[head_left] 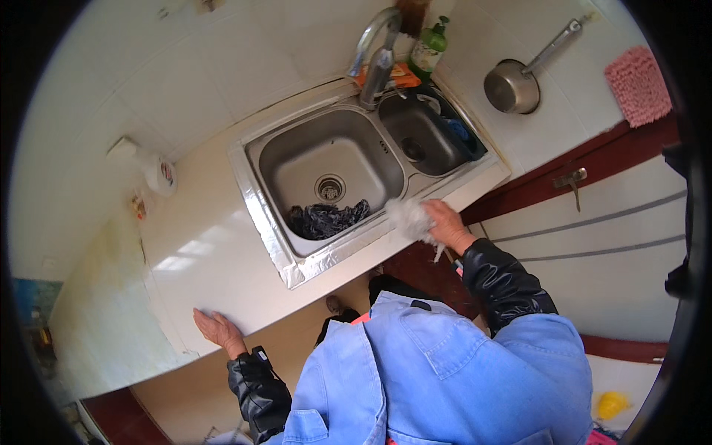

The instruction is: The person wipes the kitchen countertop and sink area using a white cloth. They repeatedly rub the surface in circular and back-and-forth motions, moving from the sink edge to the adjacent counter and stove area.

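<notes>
A double stainless-steel sink sits sunk in a pale, glossy countertop, its brushed metal rim broad and flat with rounded corners. The large basin is square with a round drain at its middle; at the basin's 6 o'clock wall lies a dark, crumpled cloth, wet-looking and bunched in folds. The small basin, at 2 o'clock from the large one, is deeper in shadow and shows a dark round plug; along its far side hangs a dark rack with something blue in it. A curved chrome tap rises at 12 o'clock between the basins, and just beside it stands a green plastic bottle with a pump top.

On the white tiled surface at 2 o'clock from the sink rests a small steel saucepan with a long straight handle, empty as far as can be seen. Further toward 3 o'clock lies a pink, nubbly cloth. At 9 o'clock from the sink stands a white roll near the wall.

The right hand is curled closed around a white, fluffy rag, pressed on the sink's front rim at the corner by the small basin. The left hand lies flat, fingers spread open, palm down on the countertop edge at 7 o'clock from the sink, grasping nothing. Both forearms wear shiny black sleeves under a blue denim garment.
</notes>
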A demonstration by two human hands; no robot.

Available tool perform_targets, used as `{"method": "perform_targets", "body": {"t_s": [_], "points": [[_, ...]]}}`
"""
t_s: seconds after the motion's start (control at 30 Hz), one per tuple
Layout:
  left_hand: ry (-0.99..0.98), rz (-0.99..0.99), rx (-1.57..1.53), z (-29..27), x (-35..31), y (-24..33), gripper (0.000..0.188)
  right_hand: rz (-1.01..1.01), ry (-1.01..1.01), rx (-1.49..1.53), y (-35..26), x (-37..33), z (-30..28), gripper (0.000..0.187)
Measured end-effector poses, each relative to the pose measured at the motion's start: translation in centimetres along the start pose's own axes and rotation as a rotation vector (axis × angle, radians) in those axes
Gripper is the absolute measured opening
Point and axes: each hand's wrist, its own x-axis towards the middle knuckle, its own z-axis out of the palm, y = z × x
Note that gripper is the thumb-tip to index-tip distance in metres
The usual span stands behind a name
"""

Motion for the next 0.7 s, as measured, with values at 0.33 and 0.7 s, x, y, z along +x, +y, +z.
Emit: {"method": "perform_targets", "body": {"t_s": [0.33, 0.7], "points": [[-0.157, 0.138, -0.352, 2.9, -1.2, 14.6, 0.053, -0.136, 0.052, 0.033, -0.3, -1.5, 3.6, 0.057], [-0.326, 0.441, -0.357, 4.4, -5.6, 23.6, 0.056, 0.728, 0.311, -0.131, 16.2, -2.1, -4.9, 0.059]]}}
